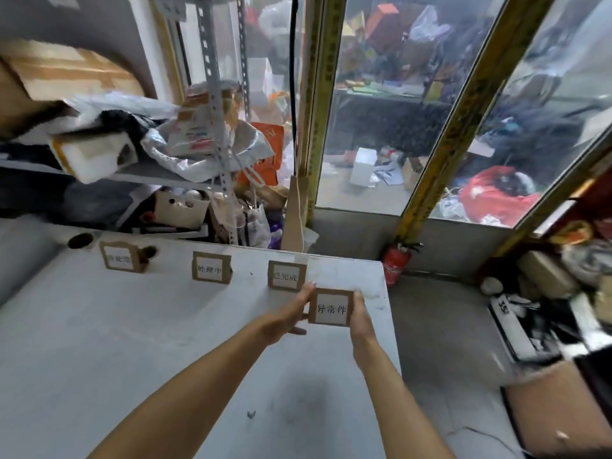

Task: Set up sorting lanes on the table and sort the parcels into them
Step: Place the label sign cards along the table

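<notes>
Holding a cardboard-framed label card (pixel 331 307) between them, the left hand (pixel 291 313) and the right hand (pixel 361 318) meet near the far right corner of the white worktop (pixel 132 342). The left hand's fingers (pixel 306 291) lie fairly straight along the card's left edge, with the thumb below, while the right hand's fingers curl round the right edge and pinch it. The card faces the camera, upright, with a white paper panel bearing three printed characters; whether its base touches the worktop cannot be told. Behind it, along the far edge of the worktop, three similar cards stand in a row: one at the left (pixel 120 258), one in the middle (pixel 211 268), and one just beyond the held card (pixel 286 275), close to the left hand's fingertips. No parcels lie on the worktop itself. A metal shelf (pixel 159 175) beyond the far edge carries bags and packages, and a red fire extinguisher (pixel 395 263) stands on the floor by the glass partition (pixel 397 111) to the right.
</notes>
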